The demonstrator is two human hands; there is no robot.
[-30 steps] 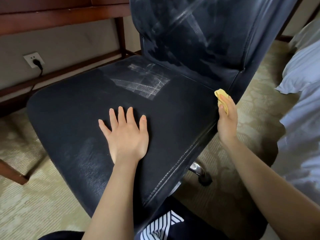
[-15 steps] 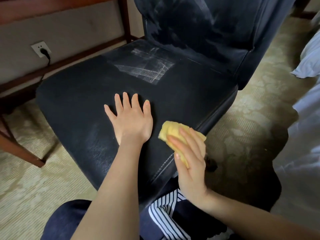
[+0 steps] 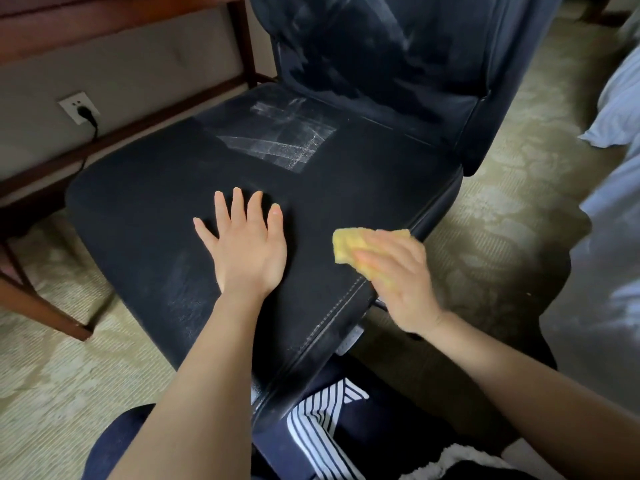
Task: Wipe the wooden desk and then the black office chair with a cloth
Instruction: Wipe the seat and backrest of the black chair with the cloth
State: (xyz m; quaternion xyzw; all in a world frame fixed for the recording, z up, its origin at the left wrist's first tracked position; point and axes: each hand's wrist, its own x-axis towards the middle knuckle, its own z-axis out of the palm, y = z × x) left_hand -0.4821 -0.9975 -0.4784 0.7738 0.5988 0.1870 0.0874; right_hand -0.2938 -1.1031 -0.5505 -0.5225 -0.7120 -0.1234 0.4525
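Black office chair directly ahead, seat running from near corner toward backrest. Left hand flat on seat middle, fingers spread. Right hand, blurred, grips yellow cloth at seat's right edge. Most of seat lies left of cloth; left hand probably blocks leftward stroke.
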